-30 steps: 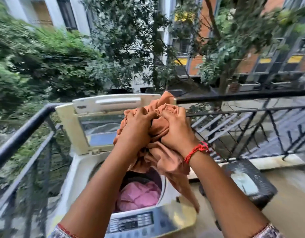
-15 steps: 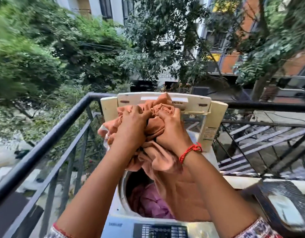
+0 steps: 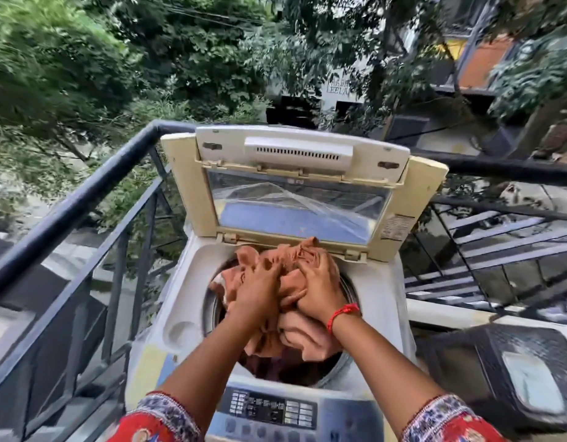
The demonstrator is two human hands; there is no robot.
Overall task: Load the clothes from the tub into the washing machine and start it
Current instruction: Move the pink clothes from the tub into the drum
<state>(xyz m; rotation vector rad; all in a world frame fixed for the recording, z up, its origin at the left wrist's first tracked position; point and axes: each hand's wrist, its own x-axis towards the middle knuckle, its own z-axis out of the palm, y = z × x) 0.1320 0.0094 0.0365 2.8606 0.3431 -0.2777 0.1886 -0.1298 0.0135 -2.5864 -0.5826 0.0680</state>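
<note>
Head view: the left hand [image 3: 260, 290] and the right hand [image 3: 319, 290] are pressed close together over the drum opening of the top-loading washing machine [image 3: 186, 301], and both grip one bunched orange-brown garment [image 3: 295, 338], with the fingers of each hand curled into the cloth and gathering it into folds. The bundle sits at the mouth of the drum [image 3: 336, 370]; its lower folds hang inside the rim, while the upper part stands above the opening, close under the raised lid [image 3: 301, 186]. Darker cloth lies deeper in the drum, but its colour and amount cannot be judged. Risk one: a fold draped over the drum rim may be left outside the tub when the lid comes down, which would probably stop the lid from seating. Risk two: the lid stands propped just behind the hands, and a knock from the bundle could tip it forward onto them. Risk three: a tightly wadded garment is likely to wash unevenly unless it is loosened on release. The control panel [image 3: 269, 409] lies at the near edge, below the forearms, untouched. The machine stands on an open balcony, in the corner of a dark metal railing [image 3: 84, 199]. A dark woven basket-like object [image 3: 512, 374] sits to the right of the machine; the tub itself is not identifiable. Trees and buildings fill the background.
</note>
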